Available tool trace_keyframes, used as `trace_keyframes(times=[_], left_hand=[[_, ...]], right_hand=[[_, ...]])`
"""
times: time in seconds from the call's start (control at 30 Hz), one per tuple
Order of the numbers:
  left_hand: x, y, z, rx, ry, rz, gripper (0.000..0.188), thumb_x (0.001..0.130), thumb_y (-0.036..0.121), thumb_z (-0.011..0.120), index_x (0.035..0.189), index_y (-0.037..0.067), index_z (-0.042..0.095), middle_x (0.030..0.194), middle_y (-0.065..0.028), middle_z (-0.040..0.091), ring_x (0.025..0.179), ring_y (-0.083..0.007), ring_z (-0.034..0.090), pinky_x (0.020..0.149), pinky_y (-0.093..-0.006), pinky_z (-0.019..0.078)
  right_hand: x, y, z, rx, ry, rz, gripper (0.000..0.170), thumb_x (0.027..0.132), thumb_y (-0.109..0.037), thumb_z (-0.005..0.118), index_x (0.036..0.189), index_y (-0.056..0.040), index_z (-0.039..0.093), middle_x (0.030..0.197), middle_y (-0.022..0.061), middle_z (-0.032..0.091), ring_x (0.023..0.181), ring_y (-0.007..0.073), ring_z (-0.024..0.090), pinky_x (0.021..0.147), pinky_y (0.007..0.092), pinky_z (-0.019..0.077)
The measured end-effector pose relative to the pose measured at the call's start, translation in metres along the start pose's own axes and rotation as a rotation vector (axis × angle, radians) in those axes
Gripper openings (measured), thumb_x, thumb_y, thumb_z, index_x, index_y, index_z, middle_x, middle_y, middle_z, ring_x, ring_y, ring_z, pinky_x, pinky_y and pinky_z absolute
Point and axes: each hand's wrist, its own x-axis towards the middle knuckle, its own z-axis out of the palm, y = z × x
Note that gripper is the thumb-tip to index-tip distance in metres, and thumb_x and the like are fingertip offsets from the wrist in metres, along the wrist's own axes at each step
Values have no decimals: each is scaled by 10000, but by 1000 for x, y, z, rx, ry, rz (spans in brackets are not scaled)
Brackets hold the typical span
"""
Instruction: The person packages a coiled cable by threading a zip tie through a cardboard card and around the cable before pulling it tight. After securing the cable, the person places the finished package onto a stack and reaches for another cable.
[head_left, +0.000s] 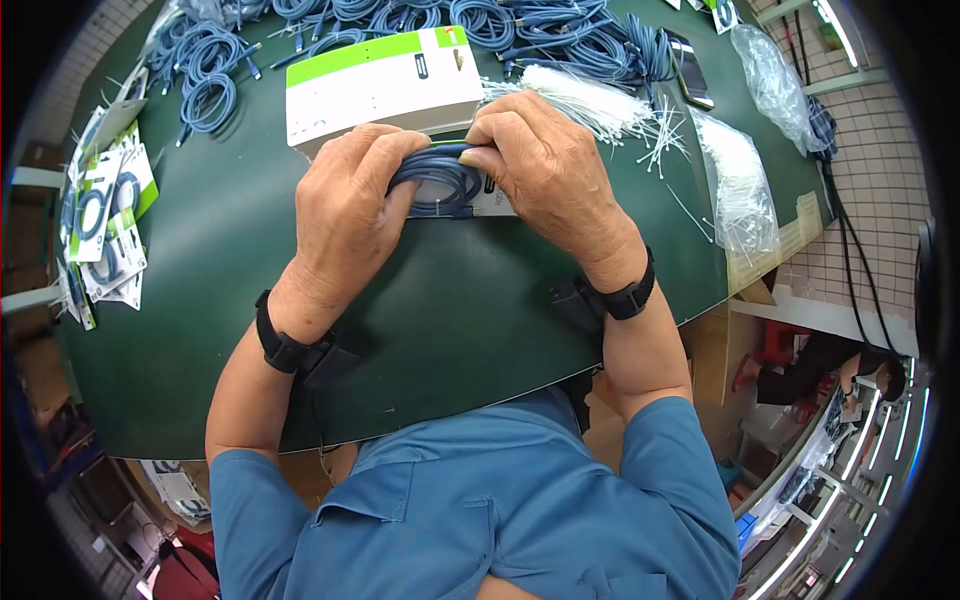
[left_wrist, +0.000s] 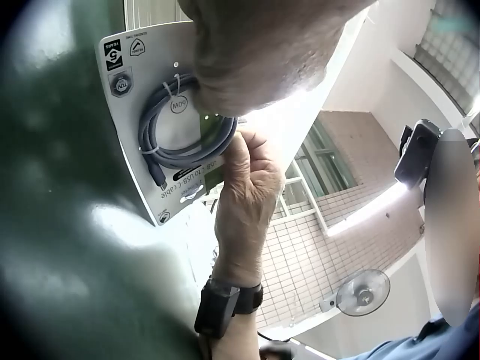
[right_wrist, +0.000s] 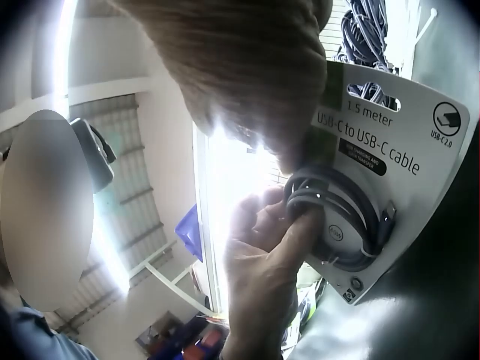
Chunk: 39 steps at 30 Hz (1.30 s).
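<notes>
A coiled blue-grey USB-C cable [head_left: 440, 180] lies against the face of a printed white and green cardboard card [right_wrist: 420, 142]. My left hand [head_left: 350, 200] pinches the left side of the coil, its thumb on the inner side of the loops. On the other side, my right hand [head_left: 545, 165] grips the coil and card near the top, thumb towards me. White ties bind the loops, and one plug [left_wrist: 159, 178] hangs at the coil's edge in the left wrist view. The fingers behind the card are partly hidden.
Just behind the hands stands a white and green box [head_left: 380, 95]. Coiled cables [head_left: 210, 75] line the far edge of the green table [head_left: 450, 300]. Loose white zip ties [head_left: 590, 100], a bag of ties [head_left: 740, 185] and a phone [head_left: 690, 75] lie right; carded cables [head_left: 110, 220] lie left.
</notes>
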Motion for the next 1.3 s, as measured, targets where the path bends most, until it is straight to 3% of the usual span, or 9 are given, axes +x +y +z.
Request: trace_keyframes(times=[0.2,0.5,0.6,1.3], left_hand=[[-2,-6,3,-48,45,63,356,722,-55,830,1044,57,726,1016,-89,723,955,-292,703,832,-400,559],[-1,-9,2,-10,39,99,328,743,-27,848,1039,55,733,1028,-80,729,951,-281,712,844,-405,571],[1,-11,3,110,48,210,308,741,-24,837,1019,50,730,1029,-80,728,922,-280,712,827,-396,577],[2,-10,0,19,-5,210,301,693,-38,784,968,47,698,992,-61,695,844,-250,707,696,-362,578]], right_hand=[[-2,1,-2,18,-7,26,216,882,-97,797,980,-37,614,943,114,661,853,310,660,726,406,548],[-3,2,0,93,27,36,211,887,-65,786,978,-22,601,946,124,626,875,320,636,765,410,540],[-3,0,1,107,33,38,214,883,-61,787,978,-22,599,942,122,621,871,320,634,762,409,538],[-3,1,-12,243,-60,74,177,825,-31,833,878,-26,664,982,70,679,850,257,675,727,363,563]])
